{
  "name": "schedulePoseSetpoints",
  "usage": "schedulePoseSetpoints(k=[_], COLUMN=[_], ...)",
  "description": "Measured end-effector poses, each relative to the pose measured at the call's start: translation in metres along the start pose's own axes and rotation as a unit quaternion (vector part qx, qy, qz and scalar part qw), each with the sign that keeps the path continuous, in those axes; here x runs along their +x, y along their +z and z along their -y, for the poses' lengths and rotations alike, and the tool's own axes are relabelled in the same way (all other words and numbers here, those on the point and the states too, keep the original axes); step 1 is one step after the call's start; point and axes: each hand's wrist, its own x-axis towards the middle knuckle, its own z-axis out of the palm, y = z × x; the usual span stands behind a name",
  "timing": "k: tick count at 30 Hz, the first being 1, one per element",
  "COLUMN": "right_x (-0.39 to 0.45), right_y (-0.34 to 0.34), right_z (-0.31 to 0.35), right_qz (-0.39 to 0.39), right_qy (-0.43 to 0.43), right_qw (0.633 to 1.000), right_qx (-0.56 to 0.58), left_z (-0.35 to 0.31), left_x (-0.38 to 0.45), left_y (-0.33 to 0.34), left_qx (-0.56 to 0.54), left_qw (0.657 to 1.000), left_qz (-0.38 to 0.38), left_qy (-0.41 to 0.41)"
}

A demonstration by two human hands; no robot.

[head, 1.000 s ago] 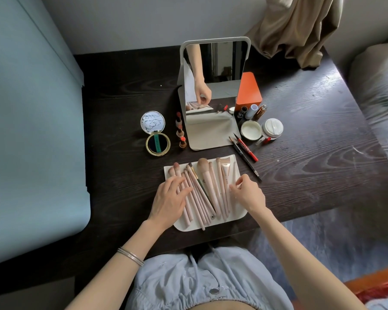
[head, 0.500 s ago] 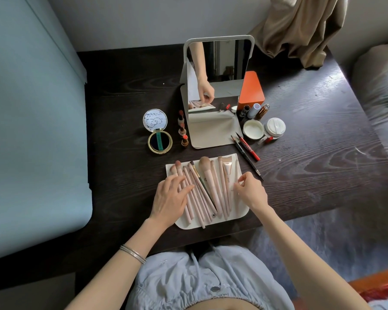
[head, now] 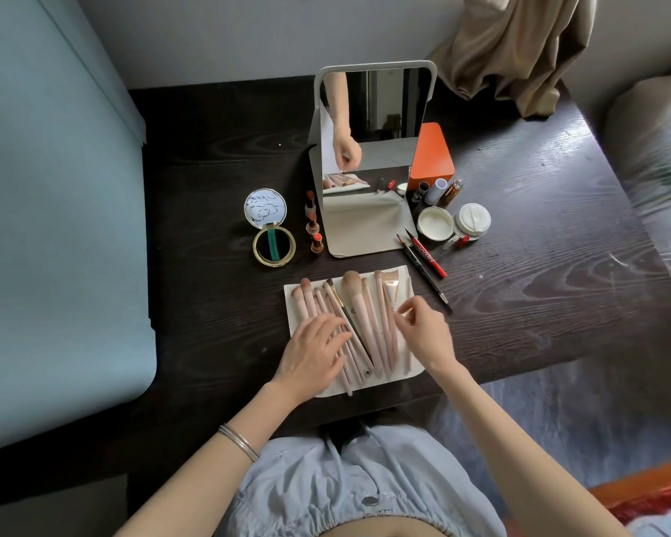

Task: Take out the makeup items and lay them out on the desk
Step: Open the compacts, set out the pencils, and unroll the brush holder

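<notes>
A: What's on the desk (head: 539,288), biggest first?

B: The standing mirror (head: 372,149) at the back is my landmark. Right of it, an orange box (head: 432,157); in front of it, a white pouch (head: 411,372) spread flat with the pink brushes (head: 365,323) fanned on top.

A: Smaller things?

B: An open compact (head: 270,230) left of the mirror, lipsticks (head: 314,226) at its left edge, jars (head: 454,222) and pencils (head: 427,261) at its front right.

A: The hands?

B: The left hand (head: 312,354) lies flat, fingers straight, on the left-hand brush handles. The right hand (head: 427,331) has fingertips curled at the rightmost brushes; pinching one, I think, though it's too small to be sure.

A: So which step?

B: Most items look laid out; the brushes are being spread. Next calls for lifting one brush clear without dragging its neighbours.
</notes>
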Motion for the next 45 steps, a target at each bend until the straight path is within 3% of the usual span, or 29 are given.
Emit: schedulePoseSetpoints(k=[3, 6, 16, 24, 31, 37, 45], right_x=[-0.007, -0.009, -0.010, -0.008, -0.003, 0.001, 0.002], right_y=[0.009, 0.021, 0.041, 0.039, 0.035, 0.038, 0.039], right_z=[0.019, 0.034, 0.043, 0.056, 0.060, 0.054, 0.050], right_qz=[0.074, 0.099, 0.047, 0.063, 0.083, 0.097, 0.096], right_qy=[-0.077, -0.113, -0.143, -0.149, -0.130, -0.117, -0.092], right_qw=[0.994, 0.986, 0.953, 0.932, 0.934, 0.935, 0.958], right_qx=[-0.025, -0.074, -0.262, -0.324, -0.323, -0.319, -0.252], left_z=[-0.004, -0.009, -0.028, -0.025, -0.021, -0.001, -0.002], left_x=[-0.005, -0.007, -0.004, -0.007, -0.003, -0.005, -0.005], left_y=[0.004, 0.003, -0.007, -0.005, -0.006, -0.003, 0.000], left_qx=[0.011, 0.013, 0.043, 0.101, 0.103, 0.103, 0.051], left_qw=[0.999, 0.998, 0.984, 0.970, 0.974, 0.988, 0.994], left_qz=[0.033, 0.060, 0.157, 0.218, 0.195, 0.110, 0.090], left_qy=[-0.005, -0.022, -0.077, -0.041, -0.050, 0.021, -0.027])
